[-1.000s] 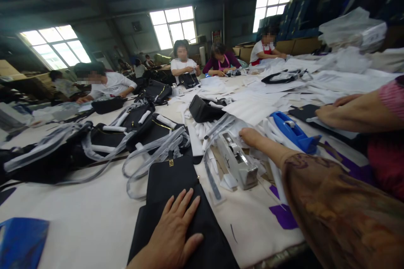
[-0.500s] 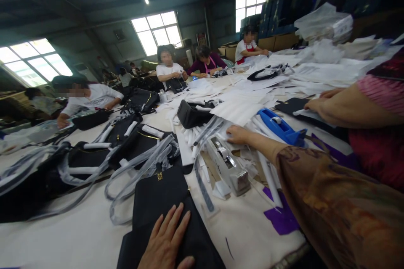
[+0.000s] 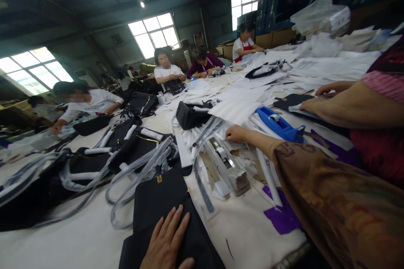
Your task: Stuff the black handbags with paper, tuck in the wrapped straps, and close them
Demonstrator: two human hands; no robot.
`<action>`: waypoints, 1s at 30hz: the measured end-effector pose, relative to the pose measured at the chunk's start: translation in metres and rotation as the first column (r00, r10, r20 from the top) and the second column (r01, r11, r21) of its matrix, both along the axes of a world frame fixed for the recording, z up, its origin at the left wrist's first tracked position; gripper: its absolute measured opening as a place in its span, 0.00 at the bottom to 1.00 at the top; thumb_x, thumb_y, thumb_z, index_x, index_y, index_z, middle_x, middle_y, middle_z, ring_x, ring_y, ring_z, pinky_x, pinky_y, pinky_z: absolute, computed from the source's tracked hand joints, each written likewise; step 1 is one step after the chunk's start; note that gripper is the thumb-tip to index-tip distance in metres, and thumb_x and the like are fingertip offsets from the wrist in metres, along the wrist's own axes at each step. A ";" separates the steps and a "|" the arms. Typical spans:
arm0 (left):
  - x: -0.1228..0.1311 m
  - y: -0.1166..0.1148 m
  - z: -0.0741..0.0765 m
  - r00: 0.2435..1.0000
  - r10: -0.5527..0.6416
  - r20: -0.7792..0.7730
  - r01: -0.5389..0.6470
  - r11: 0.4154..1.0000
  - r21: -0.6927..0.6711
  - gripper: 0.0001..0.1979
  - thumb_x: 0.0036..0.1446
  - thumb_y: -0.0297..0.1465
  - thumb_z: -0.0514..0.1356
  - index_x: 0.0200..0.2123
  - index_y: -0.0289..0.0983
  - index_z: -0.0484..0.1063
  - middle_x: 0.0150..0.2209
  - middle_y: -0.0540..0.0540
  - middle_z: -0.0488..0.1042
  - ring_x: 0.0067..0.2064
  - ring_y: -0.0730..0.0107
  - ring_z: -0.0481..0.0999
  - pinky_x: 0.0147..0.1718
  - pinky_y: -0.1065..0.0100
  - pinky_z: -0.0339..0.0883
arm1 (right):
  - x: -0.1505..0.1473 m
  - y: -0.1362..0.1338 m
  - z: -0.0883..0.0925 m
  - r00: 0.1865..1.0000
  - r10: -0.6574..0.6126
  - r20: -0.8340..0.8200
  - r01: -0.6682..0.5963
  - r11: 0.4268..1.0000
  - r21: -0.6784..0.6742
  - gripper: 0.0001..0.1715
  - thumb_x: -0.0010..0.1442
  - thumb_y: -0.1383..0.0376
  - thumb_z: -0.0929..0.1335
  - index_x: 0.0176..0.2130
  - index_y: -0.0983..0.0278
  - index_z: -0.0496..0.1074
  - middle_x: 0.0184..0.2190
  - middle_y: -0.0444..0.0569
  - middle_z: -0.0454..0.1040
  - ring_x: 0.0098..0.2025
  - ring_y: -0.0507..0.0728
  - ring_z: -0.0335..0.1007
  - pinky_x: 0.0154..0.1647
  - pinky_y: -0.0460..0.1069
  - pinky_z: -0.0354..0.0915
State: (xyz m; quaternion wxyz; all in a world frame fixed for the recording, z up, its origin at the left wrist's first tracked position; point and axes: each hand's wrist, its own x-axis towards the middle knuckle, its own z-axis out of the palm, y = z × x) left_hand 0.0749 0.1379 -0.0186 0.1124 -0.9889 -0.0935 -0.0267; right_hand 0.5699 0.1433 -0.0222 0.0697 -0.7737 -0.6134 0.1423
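My left hand (image 3: 167,241) lies flat with fingers spread on a black bag (image 3: 164,201) at the near edge of the table. My right arm in a brown patterned sleeve stretches out over the table. My right hand (image 3: 236,133) rests among white paper strips (image 3: 202,132) just beyond a grey tape dispenser (image 3: 226,164); its fingers are curled, and I cannot make out whether they hold anything. A blue tape dispenser (image 3: 277,124) stands to the right of that hand.
Black bags with plastic-wrapped straps (image 3: 126,151) crowd the left of the cream table (image 3: 78,235). A co-worker's forearm (image 3: 344,103) in a pink sleeve reaches in from the right. Several people work at the far side. White paper sheets (image 3: 315,71) cover the back right.
The view has swung slightly left and down. My right hand has barely shifted among the paper strips. My left hand stays flat on the black bag.
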 end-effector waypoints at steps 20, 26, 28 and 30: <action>-0.001 -0.002 -0.003 0.999 0.025 0.025 -0.024 1.000 -0.019 0.43 0.59 0.48 0.57 0.71 0.41 0.43 0.69 0.41 0.54 0.66 0.52 0.61 0.58 0.55 0.63 | 0.023 -0.007 0.013 0.867 -0.253 -0.429 0.298 0.954 0.041 0.09 0.51 0.68 0.68 0.31 0.67 0.79 0.27 0.48 0.80 0.24 0.51 0.73 0.24 0.42 0.69; 0.001 -0.004 0.001 0.999 0.027 0.033 -0.027 0.999 -0.018 0.42 0.60 0.46 0.56 0.71 0.41 0.42 0.69 0.41 0.55 0.66 0.51 0.60 0.58 0.54 0.63 | 0.030 -0.012 0.008 0.912 -0.169 -0.373 0.197 0.980 0.036 0.18 0.55 0.67 0.68 0.45 0.66 0.78 0.39 0.51 0.81 0.33 0.53 0.76 0.30 0.43 0.71; 0.001 -0.005 0.003 0.999 0.029 0.022 -0.029 0.999 -0.020 0.42 0.61 0.46 0.56 0.71 0.41 0.42 0.69 0.41 0.54 0.66 0.51 0.61 0.58 0.53 0.64 | 0.032 -0.016 0.010 0.944 -0.102 -0.315 0.110 0.994 0.008 0.19 0.53 0.66 0.70 0.46 0.64 0.78 0.40 0.49 0.81 0.36 0.54 0.76 0.34 0.44 0.70; 0.001 -0.007 0.004 0.999 0.040 0.019 -0.040 0.999 -0.035 0.41 0.61 0.45 0.56 0.71 0.41 0.42 0.69 0.41 0.54 0.66 0.51 0.61 0.58 0.53 0.63 | 0.033 -0.021 0.010 0.971 -0.026 -0.236 0.021 1.000 -0.021 0.20 0.49 0.65 0.72 0.45 0.62 0.79 0.41 0.47 0.81 0.40 0.56 0.76 0.40 0.45 0.69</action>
